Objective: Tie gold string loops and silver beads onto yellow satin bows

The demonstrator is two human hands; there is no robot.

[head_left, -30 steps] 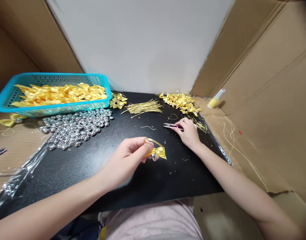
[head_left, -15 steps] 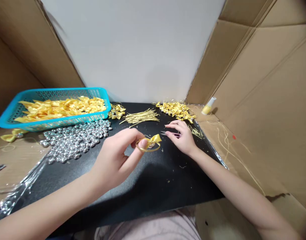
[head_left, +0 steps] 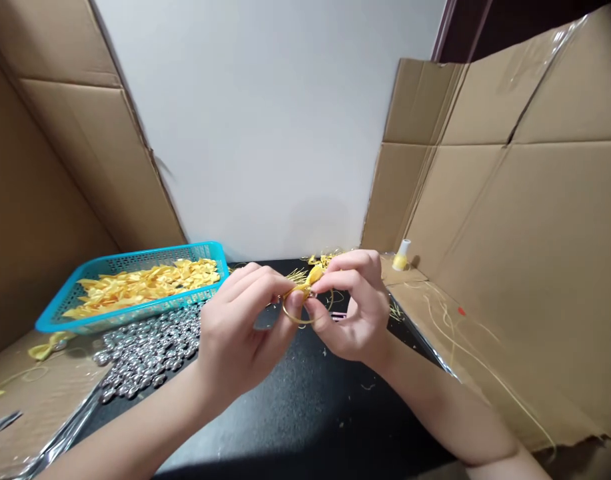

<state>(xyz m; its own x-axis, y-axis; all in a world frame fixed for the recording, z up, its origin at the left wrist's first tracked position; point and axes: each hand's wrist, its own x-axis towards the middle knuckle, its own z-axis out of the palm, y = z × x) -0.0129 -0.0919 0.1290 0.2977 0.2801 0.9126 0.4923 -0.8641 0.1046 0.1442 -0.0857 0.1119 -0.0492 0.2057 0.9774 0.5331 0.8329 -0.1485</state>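
Above the black table top, my left hand (head_left: pixel 248 323) pinches a yellow ribbon bow (head_left: pixel 314 275) between thumb and fingertips. A thin gold elastic-looking loop (head_left: pixel 305 323) hangs from the bow, below my fingers. My right hand (head_left: pixel 362 310) grips the bow's other side, thumb and fingers closed at its middle, where a small shiny piece partly shows. Behind my right hand, a bit of a pink-handled cutting tool (head_left: pixel 339 316) lies on the table, mostly hidden.
At left stands a blue basket (head_left: pixel 55 325) of yellow bows, with silver beads (head_left: pixel 152 353) heaped before it. Gold strips (head_left: pixel 298 275) and finished-looking bows (head_left: pixel 325 259) lie behind my hands. A small white-and-yellow bottle (head_left: pixel 401 256) stands right, near cardboard walls (head_left: pixel 525 220) and loose thread (head_left: pixel 490 367).
My right hand has left the cutting tool on the table and come up to the bow, gripping it together with my left. The camera view has tilted upward.
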